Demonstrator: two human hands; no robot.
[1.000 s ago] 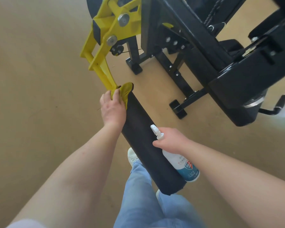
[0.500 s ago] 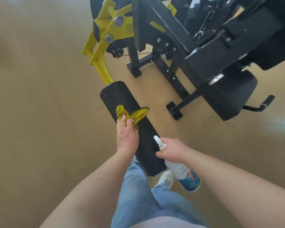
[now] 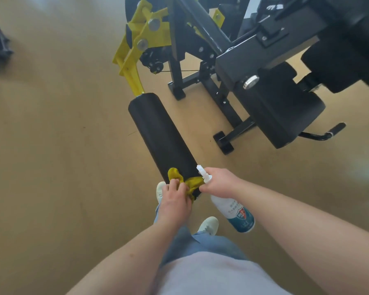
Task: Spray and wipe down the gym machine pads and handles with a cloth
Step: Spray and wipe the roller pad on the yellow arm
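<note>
View from the head camera, looking down. I am watching the left hand (image 3: 175,201) gripping the yellow cloth (image 3: 193,183): its fingers are curling over the bunched fabric and pressing it against the near end of the black roller pad (image 3: 160,135). The cloth is wrapping round that end, one fold standing up on the left side of the pad and another lying across its near edge.

The right hand (image 3: 219,183) is clenching round the neck of the white spray bottle (image 3: 237,212), just to the right of the cloth. The bottle is hanging below the hand with its blue-labelled base toward me and its white nozzle pointing up and far-left, close beside the pad. I cannot tell whether a finger is resting on the trigger.

The roller pad is running from the hands diagonally to the far left, where it is joining the yellow lever arm (image 3: 134,58) of the machine. The black seat pad (image 3: 285,109) is sitting to the far right, well apart from both hands, with a black side handle (image 3: 330,133) projecting from under it. The tan floor (image 3: 51,145) is lying beneath everything, and a pale shoe (image 3: 208,225) is showing below the bottle.
</note>
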